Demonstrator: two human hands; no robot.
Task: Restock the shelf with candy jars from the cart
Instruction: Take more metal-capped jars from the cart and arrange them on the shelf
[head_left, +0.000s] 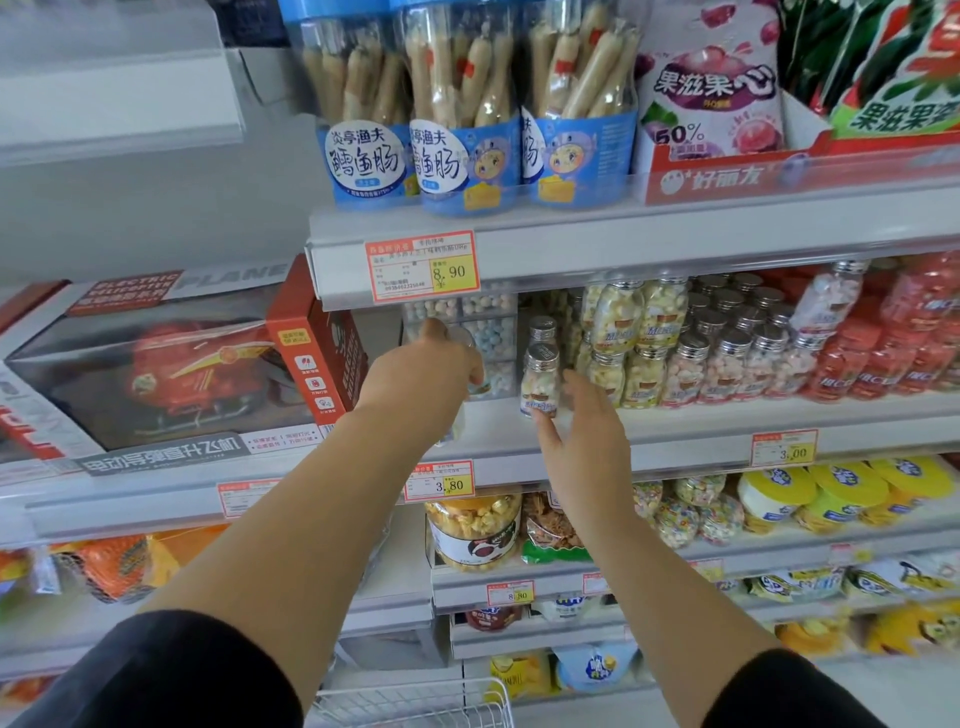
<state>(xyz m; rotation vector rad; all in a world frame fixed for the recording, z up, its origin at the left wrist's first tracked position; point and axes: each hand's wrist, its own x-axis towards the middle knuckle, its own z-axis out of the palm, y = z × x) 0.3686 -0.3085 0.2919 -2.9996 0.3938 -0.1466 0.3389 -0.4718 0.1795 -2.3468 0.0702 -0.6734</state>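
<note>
The left hand (431, 364) grips a mostly hidden clear jar (474, 375) at the candy shelf (701, 422). The right hand (582, 431) — fingers spread — hovers just beside a silver-capped candy jar (540, 375).

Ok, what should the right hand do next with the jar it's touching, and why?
Probably nudge the jar right and slightly back, flush with the row. It stands upright a little forward of the row with a gap between them, and the open right hand has a fingertip at its base.
</note>
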